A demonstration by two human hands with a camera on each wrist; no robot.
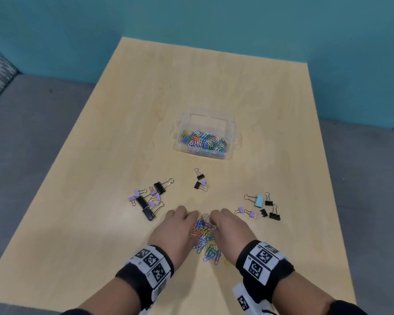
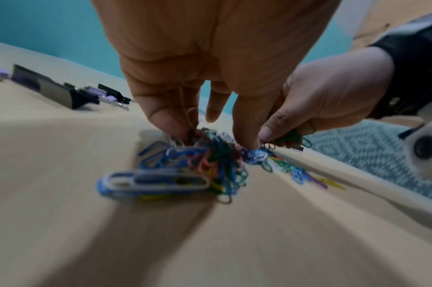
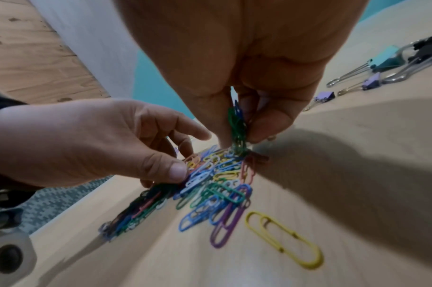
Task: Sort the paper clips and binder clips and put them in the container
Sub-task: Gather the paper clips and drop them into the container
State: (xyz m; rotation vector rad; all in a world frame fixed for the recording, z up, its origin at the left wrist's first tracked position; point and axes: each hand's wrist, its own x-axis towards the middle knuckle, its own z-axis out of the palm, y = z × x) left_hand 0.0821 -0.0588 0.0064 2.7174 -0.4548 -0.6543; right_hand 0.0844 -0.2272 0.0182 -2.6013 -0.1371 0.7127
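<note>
Both hands pinching at paper clips: left hand, right hand each gripping tangled bunch; risk: linked stragglers drop short of container

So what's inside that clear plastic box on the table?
The clear container holds a heap of colored paper clips. No binder clips show in it, though anything beneath the heap is covered.

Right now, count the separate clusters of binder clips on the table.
3: left cluster beside the left hand, middle cluster nearer the container, right cluster beside the right hand. None looks hidden.
</note>
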